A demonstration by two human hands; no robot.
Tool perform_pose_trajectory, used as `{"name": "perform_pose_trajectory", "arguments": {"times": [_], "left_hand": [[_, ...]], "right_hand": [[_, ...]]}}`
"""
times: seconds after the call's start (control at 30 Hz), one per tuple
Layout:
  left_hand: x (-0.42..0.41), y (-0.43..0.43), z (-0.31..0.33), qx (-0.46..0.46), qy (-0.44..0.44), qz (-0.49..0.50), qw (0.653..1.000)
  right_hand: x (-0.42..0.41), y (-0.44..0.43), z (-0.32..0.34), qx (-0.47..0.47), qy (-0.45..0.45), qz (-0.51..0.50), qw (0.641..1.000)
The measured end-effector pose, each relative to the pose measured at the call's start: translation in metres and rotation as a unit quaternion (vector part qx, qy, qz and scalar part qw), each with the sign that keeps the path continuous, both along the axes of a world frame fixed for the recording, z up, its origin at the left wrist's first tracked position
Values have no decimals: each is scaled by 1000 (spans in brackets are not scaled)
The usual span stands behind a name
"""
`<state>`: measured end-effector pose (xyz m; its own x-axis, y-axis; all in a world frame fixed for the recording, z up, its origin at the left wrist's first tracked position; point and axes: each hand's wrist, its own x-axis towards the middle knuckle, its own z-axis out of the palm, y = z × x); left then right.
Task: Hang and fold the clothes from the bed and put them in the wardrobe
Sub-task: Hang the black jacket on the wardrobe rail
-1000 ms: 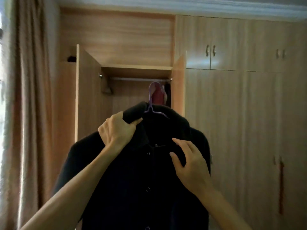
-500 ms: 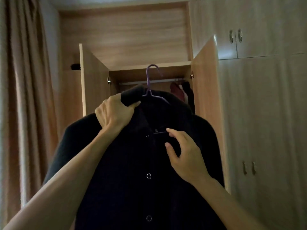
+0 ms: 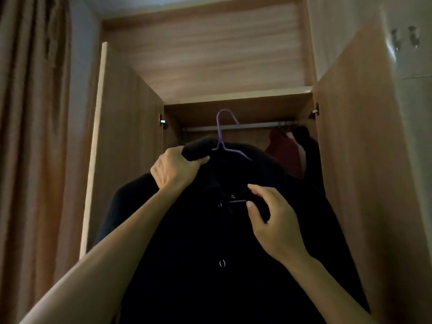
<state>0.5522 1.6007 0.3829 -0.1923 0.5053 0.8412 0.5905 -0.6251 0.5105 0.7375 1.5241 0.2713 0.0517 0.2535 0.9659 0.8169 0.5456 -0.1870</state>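
A black buttoned shirt (image 3: 210,242) hangs on a purple hanger (image 3: 222,134) that I hold up in front of the open wardrobe (image 3: 233,94). My left hand (image 3: 174,168) grips the shirt's collar and left shoulder just below the hanger's neck. My right hand (image 3: 273,220) pinches the collar opening near the top button and label. The hanger's hook stands in front of the metal rail (image 3: 252,126), at about its height; whether it touches the rail cannot be told.
Red and dark garments (image 3: 287,153) hang at the right end of the rail. The wardrobe's two doors (image 3: 360,160) stand open on either side. A brown curtain (image 3: 30,136) hangs at the left. Closed cupboard doors with handles (image 3: 405,39) are at the upper right.
I have come closer to the wardrobe and the shirt on its hanger has risen toward the rail. Both hands keep their hold on the collar.
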Motion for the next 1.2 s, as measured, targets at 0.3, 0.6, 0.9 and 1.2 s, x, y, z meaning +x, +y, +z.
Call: {"name": "perform_pose_trajectory", "arguments": {"times": [0.3, 0.6, 0.9, 1.2], "left_hand": [[55, 147, 71, 39, -16, 86, 995], [157, 284, 116, 89, 54, 123, 987], [219, 414, 183, 133, 108, 215, 962], [255, 486, 214, 87, 146, 275, 946]], "right_hand": [[74, 146, 38, 3, -11, 53, 999], [142, 284, 78, 54, -33, 28, 998], [221, 416, 106, 66, -30, -5, 997], [278, 485, 128, 66, 17, 34, 997]]}}
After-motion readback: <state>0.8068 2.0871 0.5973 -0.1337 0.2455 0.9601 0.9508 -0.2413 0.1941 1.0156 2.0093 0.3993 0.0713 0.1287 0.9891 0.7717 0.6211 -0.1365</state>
